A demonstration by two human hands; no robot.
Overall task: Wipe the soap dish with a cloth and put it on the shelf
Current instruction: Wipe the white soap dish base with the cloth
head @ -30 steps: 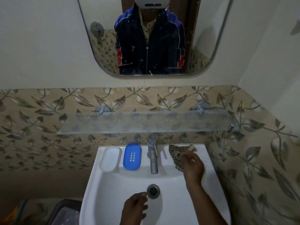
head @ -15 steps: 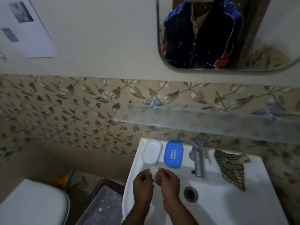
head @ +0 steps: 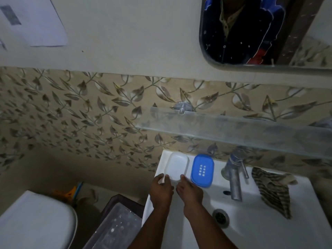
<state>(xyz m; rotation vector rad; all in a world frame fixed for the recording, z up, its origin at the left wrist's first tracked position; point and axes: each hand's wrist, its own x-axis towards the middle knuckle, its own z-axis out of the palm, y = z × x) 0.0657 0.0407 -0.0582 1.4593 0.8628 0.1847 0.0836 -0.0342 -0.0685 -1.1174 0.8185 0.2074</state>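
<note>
A white soap dish (head: 177,165) lies on the back left ledge of the white sink (head: 251,230). A blue slotted soap dish tray (head: 202,170) sits right beside it. My left hand (head: 161,190) reaches the white dish's near left corner, thumb on the ledge beside it. My right hand (head: 190,190) touches the dish's near right corner with a fingertip. Neither hand has closed around it. The striped cloth (head: 273,192) lies on the sink's right ledge, away from both hands. The glass shelf (head: 233,130) hangs on the wall above the sink.
A metal tap (head: 233,177) stands between the blue tray and the cloth, with the drain (head: 220,215) below it. A white toilet (head: 36,221) and a dark bin (head: 116,221) are on the floor to the left. A mirror (head: 251,29) hangs above.
My right hand let go of the cloth and crossed to the left. Both hands moved up to the white dish's near edge. The view swung left.
</note>
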